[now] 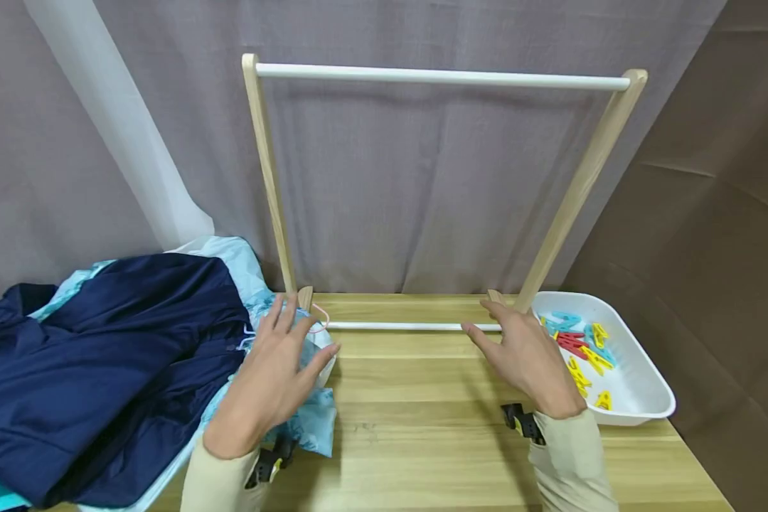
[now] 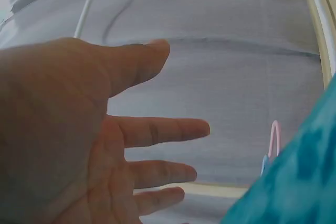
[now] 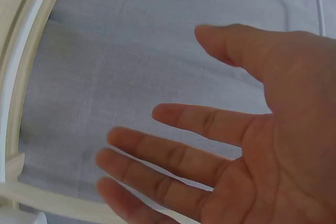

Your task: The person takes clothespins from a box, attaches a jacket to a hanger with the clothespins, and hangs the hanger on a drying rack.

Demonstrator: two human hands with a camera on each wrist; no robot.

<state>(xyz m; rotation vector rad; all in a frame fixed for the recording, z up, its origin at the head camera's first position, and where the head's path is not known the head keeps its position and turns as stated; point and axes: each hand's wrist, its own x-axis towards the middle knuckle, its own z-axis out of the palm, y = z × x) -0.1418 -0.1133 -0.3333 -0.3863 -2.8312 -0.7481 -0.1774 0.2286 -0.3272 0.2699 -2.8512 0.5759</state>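
- While the person's two hands reach forward, well apart, over the worktop (image 1: 409, 441), every finger that shows on either is extended, with gaps between fingers and thumb.
- The left hand (image 1: 272, 377) is above the inner side of the clothes pile, near the foot of the rack's left post; whether it touches the cloth, I cannot tell.
- The right hand (image 1: 528, 355) is near the foot of the right post, just beside the basin.
- A wooden rack (image 1: 598, 171) stands upright at the back edge of the worktop, a white top bar (image 1: 441, 77) and a white lower bar (image 1: 397, 326) joining its two posts.
- Heaped over the left edge is the clothes pile: a navy garment (image 1: 121, 363) on top, light blue fabric (image 1: 316, 423) beneath, and a pink hanger (image 1: 323, 313) poking out beside the lower bar.
- Along the right edge, towards the back right corner, a white basin (image 1: 649, 398) holds yellow, red and light blue pegs (image 1: 595, 359).
- A grey curtain (image 1: 358, 185) hangs behind the back edge.
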